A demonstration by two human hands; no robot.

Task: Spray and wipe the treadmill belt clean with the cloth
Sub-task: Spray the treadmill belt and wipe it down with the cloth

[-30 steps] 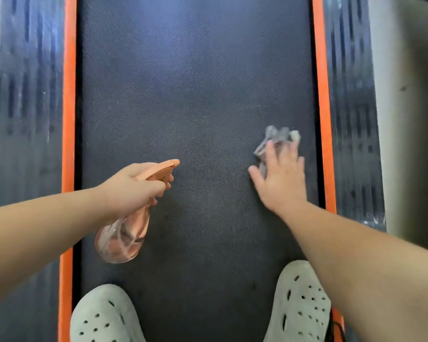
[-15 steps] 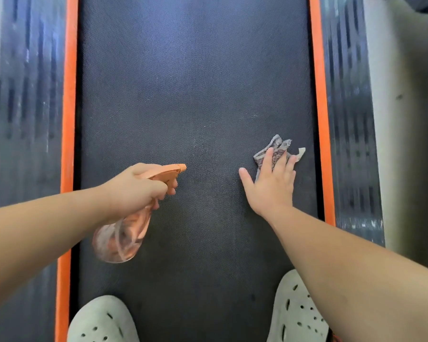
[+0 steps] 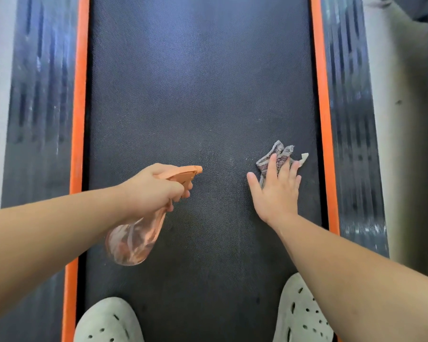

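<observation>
The belt [image 3: 198, 95] is a dark, matt sheet with a fine woven-dot texture, running straight away from the viewer. A smooth orange strip [image 3: 79, 95] borders it on each side, and beyond those lie glossy black ribbed rails [image 3: 40, 95] with pale scuffs.

The left hand [image 3: 153, 191] has its grip closed round the neck of a spray bottle [image 3: 134, 240], with the fingers curled at the trigger. The bottle is clear, peach-tinted plastic with a rounded, bulbous body. Its opaque orange head [image 3: 183, 172] tapers to a flat nozzle pointing across the belt toward the right.

The right hand [image 3: 276, 193] lies flat with its fingers straight and slightly spread, so its grip is wide. It presses a cloth [image 3: 279, 154] onto the right side of the belt, near the orange strip. The cloth is thin, grey and crumpled, and its creased folds and one pale corner stick out past the fingertips. A few faint pale specks dot the belt just left of it.

Two pale, rounded clogs [image 3: 109, 322] with punched holes stand on the belt at the near edge.
</observation>
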